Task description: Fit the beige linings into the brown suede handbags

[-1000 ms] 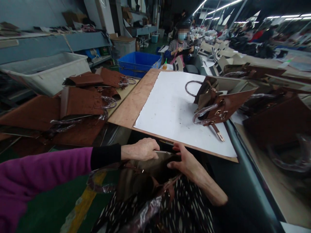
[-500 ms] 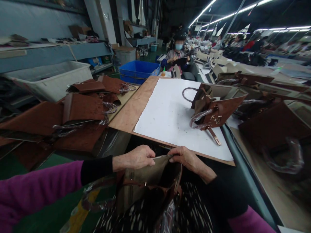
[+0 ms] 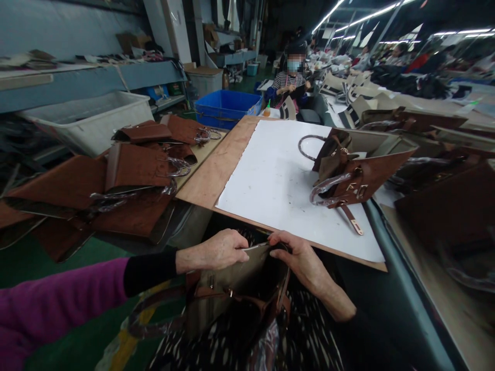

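Left hand (image 3: 216, 251) and right hand (image 3: 305, 262) pinch a handbag rim (image 3: 257, 247) — white-papered board (image 3: 216, 172) ahead, blue bin (image 3: 218, 115) beyond.

the left sleeve (image 3: 77, 301) is showing purple, its plain cloth creasing in soft folds. a wide black cuff (image 3: 150, 273) is finishing it, fitting snugly and leaving the left hand (image 3: 216, 251) bare. the right hand (image 3: 299, 257) is also showing bare, with a dark right sleeve (image 3: 369, 337) blurring into shadow. below, a black garment (image 3: 309, 330) is carrying narrow, irregular off-white flecks.
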The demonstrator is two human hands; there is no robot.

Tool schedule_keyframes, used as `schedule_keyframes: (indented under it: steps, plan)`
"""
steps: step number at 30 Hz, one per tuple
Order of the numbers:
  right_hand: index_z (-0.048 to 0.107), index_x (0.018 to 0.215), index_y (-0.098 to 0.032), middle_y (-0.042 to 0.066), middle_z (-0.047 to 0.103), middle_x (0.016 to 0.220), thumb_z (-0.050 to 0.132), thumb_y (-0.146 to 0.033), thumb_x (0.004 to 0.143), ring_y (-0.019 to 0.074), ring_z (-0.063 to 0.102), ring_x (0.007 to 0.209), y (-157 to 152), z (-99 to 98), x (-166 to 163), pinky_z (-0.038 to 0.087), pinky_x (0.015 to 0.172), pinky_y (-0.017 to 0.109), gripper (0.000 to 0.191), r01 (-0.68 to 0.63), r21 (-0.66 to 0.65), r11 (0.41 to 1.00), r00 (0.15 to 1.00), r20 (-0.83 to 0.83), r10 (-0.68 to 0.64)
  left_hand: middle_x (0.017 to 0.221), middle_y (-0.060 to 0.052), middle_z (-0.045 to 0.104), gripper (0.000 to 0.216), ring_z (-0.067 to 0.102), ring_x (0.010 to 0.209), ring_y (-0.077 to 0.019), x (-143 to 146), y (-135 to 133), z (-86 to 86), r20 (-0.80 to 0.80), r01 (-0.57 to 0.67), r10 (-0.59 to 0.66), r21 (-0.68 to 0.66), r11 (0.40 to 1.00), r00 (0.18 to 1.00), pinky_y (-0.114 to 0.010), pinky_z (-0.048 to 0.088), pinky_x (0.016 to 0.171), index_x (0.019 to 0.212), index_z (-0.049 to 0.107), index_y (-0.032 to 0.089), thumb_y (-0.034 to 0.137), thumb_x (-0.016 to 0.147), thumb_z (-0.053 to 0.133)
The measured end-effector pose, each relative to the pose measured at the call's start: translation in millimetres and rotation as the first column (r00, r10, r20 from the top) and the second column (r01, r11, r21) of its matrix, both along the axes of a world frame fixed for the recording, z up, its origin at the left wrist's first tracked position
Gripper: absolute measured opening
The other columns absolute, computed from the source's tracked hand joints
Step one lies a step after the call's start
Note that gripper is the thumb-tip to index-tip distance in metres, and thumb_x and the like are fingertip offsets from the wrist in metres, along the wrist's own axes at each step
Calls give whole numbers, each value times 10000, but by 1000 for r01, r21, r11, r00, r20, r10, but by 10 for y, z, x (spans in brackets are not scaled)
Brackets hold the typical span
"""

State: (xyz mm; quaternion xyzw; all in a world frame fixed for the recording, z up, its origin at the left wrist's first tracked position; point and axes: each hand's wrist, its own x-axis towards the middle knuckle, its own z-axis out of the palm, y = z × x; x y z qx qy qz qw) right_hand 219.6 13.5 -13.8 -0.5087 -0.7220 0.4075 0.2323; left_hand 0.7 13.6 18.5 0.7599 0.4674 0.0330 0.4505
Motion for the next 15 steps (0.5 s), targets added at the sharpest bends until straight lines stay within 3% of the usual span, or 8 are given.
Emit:
schedule_keyframes:
  steps: [15]
  plan:
    - [596,775,-207,-5,628,803,537,-203,697,182,562,817,12,7,-116,403,790,305,98,101,4,995,994,44,-101,509,43,359,146,350,520,-85,-13,-18,6,3,-22,22,-15,1000,1000,-220,186,467,579,486,133,223,688,452]
